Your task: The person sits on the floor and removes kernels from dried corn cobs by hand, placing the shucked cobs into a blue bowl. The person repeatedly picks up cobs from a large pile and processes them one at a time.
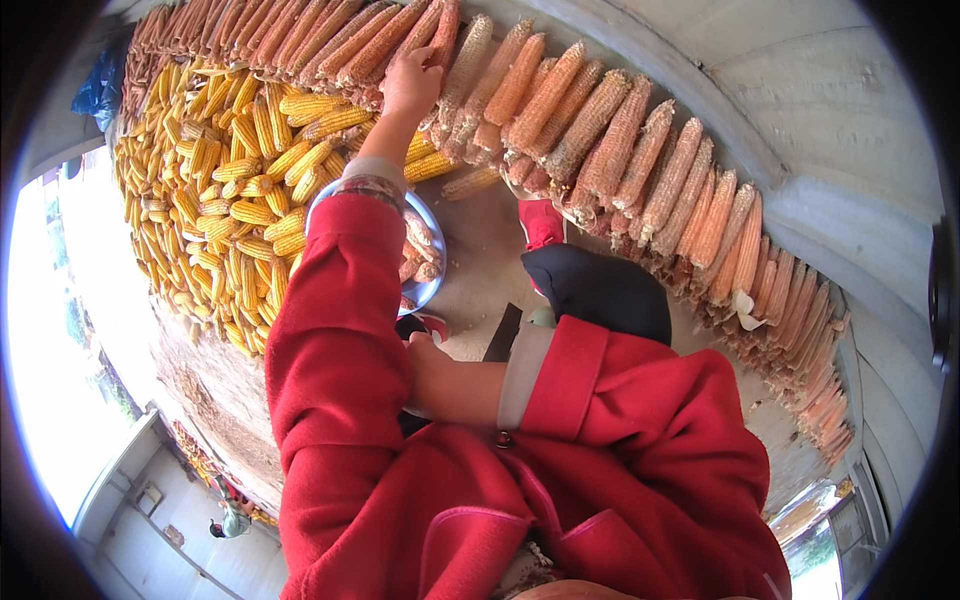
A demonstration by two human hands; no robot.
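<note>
My left hand [412, 82] reaches forward to the long stack of stripped corn cobs [551, 97]. Its fingers are bent around the lower end of a reddish bare cob [447, 30] at the top row. My right hand [435, 375] lies across my lap, its fingers mostly hidden behind my left sleeve, so what it holds cannot be seen. Beneath my left forearm stands a light blue basin [441, 259], partly covered by the sleeve, with several bare cobs [422, 244] inside. To the left spreads a large heap of yellow corn ears [240, 195].
The cob stack curves along a pale wall [810, 97]. A loose cob [471, 183] lies on the concrete floor [472, 255] near my red shoe [541, 225]. A dark strip-shaped object [503, 331] is beside my knee. Blue plastic [99, 90] is at far left; another person [234, 519] appears lower left.
</note>
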